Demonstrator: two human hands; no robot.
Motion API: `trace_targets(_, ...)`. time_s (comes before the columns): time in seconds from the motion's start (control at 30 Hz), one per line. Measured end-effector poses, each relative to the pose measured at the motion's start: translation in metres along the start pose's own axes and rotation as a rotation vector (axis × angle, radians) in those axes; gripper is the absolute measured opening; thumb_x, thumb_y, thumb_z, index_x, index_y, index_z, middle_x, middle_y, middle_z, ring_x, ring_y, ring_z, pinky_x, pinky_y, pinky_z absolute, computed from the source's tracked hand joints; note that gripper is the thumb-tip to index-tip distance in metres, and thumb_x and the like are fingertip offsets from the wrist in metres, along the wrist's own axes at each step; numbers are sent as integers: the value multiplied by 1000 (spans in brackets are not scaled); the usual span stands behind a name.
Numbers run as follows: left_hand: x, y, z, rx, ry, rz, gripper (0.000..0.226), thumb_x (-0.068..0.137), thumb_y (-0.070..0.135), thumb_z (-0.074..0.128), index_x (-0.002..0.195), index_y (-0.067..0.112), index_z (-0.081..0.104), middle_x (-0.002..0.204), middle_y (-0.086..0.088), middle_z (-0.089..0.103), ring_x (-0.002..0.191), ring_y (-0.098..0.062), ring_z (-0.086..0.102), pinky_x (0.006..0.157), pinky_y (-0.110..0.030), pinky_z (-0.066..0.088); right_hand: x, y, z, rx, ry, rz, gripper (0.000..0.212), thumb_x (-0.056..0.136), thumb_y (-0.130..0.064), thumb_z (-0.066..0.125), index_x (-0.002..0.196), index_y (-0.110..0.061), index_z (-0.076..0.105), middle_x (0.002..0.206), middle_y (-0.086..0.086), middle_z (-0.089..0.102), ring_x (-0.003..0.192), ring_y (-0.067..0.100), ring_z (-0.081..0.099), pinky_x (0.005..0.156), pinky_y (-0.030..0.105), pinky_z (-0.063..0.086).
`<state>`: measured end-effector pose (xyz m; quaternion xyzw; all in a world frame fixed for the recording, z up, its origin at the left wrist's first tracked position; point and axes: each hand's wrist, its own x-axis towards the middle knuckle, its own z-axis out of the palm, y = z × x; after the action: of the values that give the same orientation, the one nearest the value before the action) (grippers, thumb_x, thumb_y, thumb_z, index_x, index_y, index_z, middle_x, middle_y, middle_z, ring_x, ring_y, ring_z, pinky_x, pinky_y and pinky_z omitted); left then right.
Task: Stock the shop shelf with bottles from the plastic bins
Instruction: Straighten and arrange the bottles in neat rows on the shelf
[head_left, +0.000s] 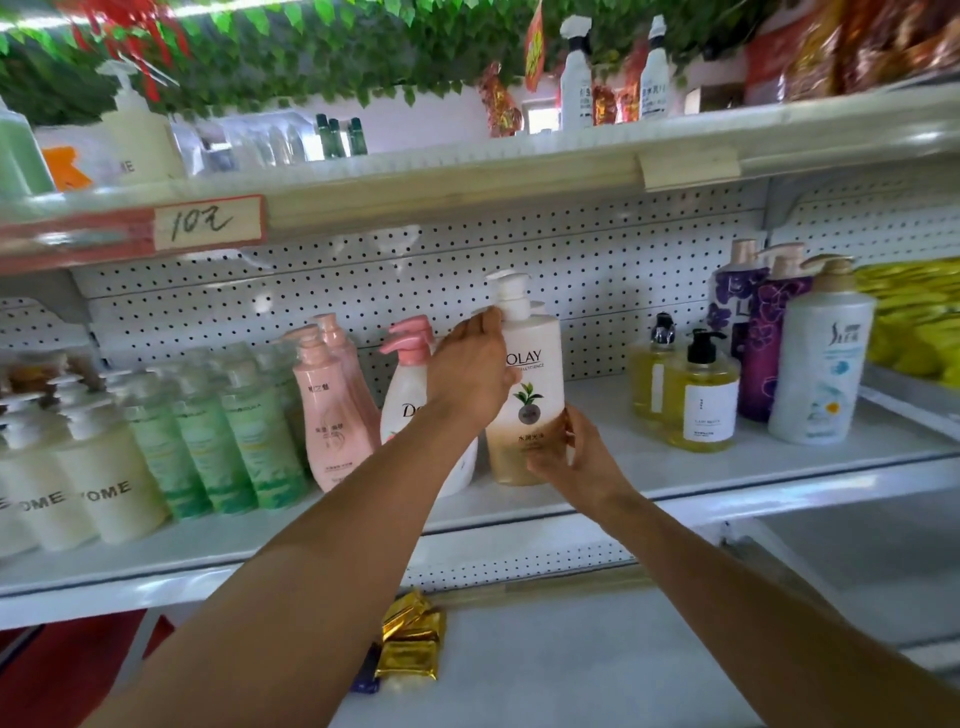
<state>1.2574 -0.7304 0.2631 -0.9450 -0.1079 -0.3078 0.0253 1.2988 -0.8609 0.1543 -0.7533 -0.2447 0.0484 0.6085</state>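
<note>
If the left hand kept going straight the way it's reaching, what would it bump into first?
The left hand already grips the Olay bottle near its pump. Pushed on, it would probably meet the pegboard back wall next, though depth is hard to judge.

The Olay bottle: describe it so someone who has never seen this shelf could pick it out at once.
Look at the middle shelf in front of the white pegboard. Near its centre, right of the pink-capped Dove bottle, stands the Olay bottle, gripped by the left hand near its pump and the right hand at its base. It alone fades from white to tan and bears a green leaf.
</note>
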Motion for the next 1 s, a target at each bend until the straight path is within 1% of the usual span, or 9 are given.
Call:
trace_targets(0.07, -1, -3, 0, -53, -16, 5, 67, 89, 34, 65, 142, 12, 30, 142, -10, 46, 130, -28, 45, 100, -35, 38, -16, 2, -6, -55, 1, -26, 46, 85, -11, 71, 120, -23, 44, 110, -13, 54, 94, -9, 53, 80, 2, 42)
trace_targets(0.13, -4, -6, -1, -104, -39, 11, 70, 89, 34, 65, 144, 13, 28, 150, -11, 35, 138, -28, 34, 108, -36, 32, -28, 9, -15, -115, 36, -28, 67, 86, -23, 71, 142, -21, 34, 141, 0, 42, 124, 7, 44, 105, 27, 39)
trace_targets(0.2, -15, -5, -1, -161, -6, 31, 72, 89, 33, 64, 147, 12, 26, 157, -10, 19, 145, -26, 19, 114, -36, 25, -37, 11, -25, -118, 67, -24, 72, 89, -25, 68, 148, -22, 27, 151, -1, 32, 133, 14, 37, 110, 38, 37)
trace_targets(0.33, -53, 13, 5, -318, 216, 148, 60, 84, 23, 67, 138, 11, 43, 147, -4, 36, 135, -22, 33, 105, -36, 37, -44, 19, -54, -150, 191, -45, 58, 92, -20, 63, 144, -21, 37, 146, 0, 39, 127, 15, 44, 103, 32, 40)
trace_targets(0.5, -85, 60, 30, -460, 21, 234, 55, 89, 24, 61, 140, 19, 39, 143, 5, 38, 126, -15, 42, 98, -30, 39, -43, 29, -88, -144, 303, -56, 54, 90, -12, 63, 139, -21, 44, 136, 0, 47, 119, 15, 48, 92, 29, 43)
trace_targets(0.7, -89, 121, 62, -749, -268, 49, 52, 94, 30, 59, 141, 25, 38, 141, 6, 40, 129, -12, 43, 106, -29, 38, -29, 48, -148, -163, 300, -47, 55, 88, -8, 66, 138, -17, 44, 133, 3, 49, 115, 13, 49, 91, 27, 44)
trace_targets(0.83, -74, 161, 79, -885, -335, -143, 59, 94, 28, 59, 146, 27, 32, 146, 1, 40, 131, -14, 41, 105, -28, 37, -7, 55, -183, -139, 237, -68, 46, 84, -9, 71, 121, -22, 48, 124, -2, 54, 114, 13, 52, 91, 29, 46)
trace_targets(0.93, -54, 181, 98, -955, -315, -253, 64, 93, 28, 61, 149, 27, 28, 148, 1, 38, 137, -17, 38, 110, -33, 36, 13, 62, -196, -107, 134, -51, 65, 74, -21, 80, 128, -22, 45, 123, -5, 55, 115, 11, 54, 99, 37, 47)
trace_targets(1.0, -41, 190, 111, -989, -298, -332, 72, 90, 33, 65, 150, 26, 26, 151, 1, 36, 137, -16, 36, 112, -34, 34, 26, 66, -201, -76, 62, -22, 77, 69, -20, 85, 132, -22, 41, 121, -9, 55, 115, 10, 53, 101, 34, 43)
